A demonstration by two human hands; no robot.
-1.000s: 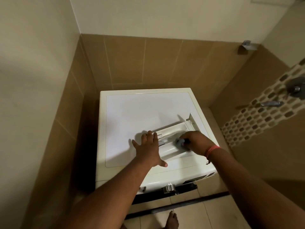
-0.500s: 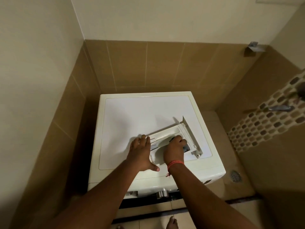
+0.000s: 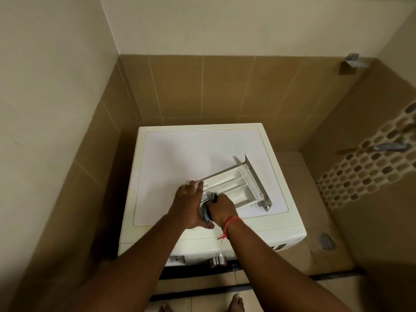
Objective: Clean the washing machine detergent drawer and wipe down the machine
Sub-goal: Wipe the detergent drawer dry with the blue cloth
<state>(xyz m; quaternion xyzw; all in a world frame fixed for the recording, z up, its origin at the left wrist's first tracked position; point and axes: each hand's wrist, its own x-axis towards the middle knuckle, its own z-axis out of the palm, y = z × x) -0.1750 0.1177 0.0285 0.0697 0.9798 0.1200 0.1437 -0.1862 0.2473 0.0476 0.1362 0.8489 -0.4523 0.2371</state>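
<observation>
Drawer-wiping step: left hand (image 3: 191, 206) flat, steadying detergent drawer (image 3: 236, 183); right hand (image 3: 221, 209) fingers grip cloth (image 3: 206, 212); next, wipe compartments toward 2 o'clock.

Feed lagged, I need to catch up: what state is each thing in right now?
detergent drawer: out of the machine, lying open side up on its top
washing machine: lid panel bare apart from the drawer
cloth: bunched, pressed into the drawer's near end
left hand: flat, steadying the drawer
right hand: gripping the cloth
</observation>
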